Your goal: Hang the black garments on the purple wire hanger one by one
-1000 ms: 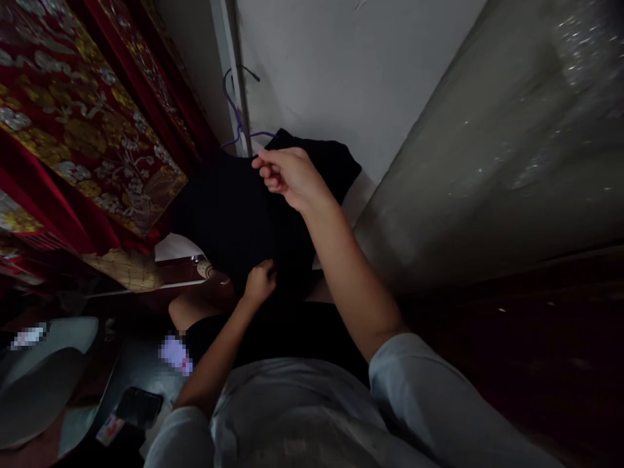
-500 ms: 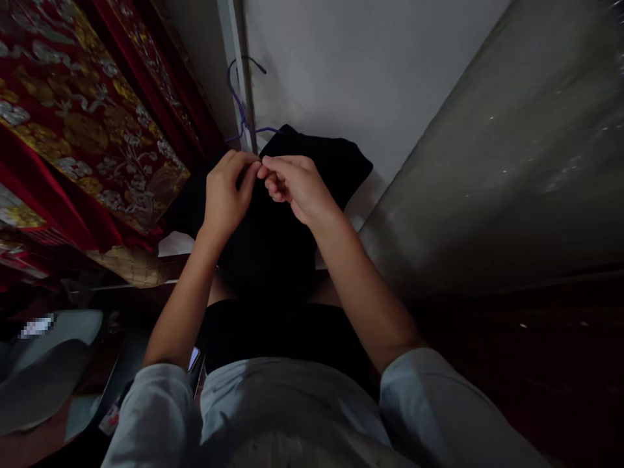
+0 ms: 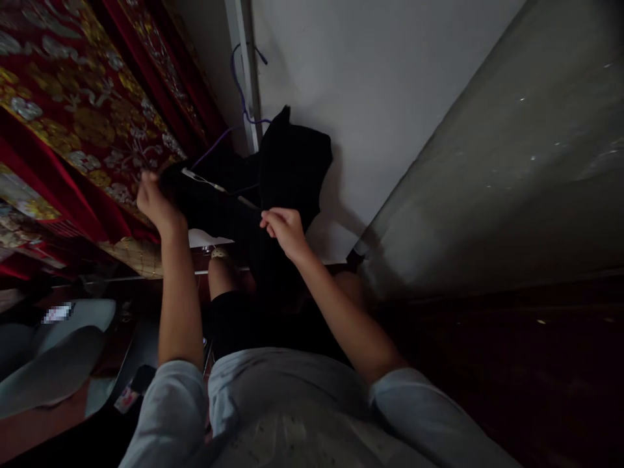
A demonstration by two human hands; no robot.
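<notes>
A black garment hangs on a purple wire hanger in front of me, its opening spread. Inside the opening show a white tag and a thin pale strip. My left hand is closed at the garment's left edge, its fingertips partly turned from view. With its fingers pinched together, my right hand grips the black cloth near the lower middle of the opening.
Red cloth with gold and silver embroidery hangs at the left. A pale wall stands behind the garment, and a plastic-wrapped bulk leans at the right. At lower left is a person's light-clothed leg.
My hands were together at the garment's top middle. They have moved apart, left hand outward to the left, right hand down, and the garment's opening now shows a white tag.
</notes>
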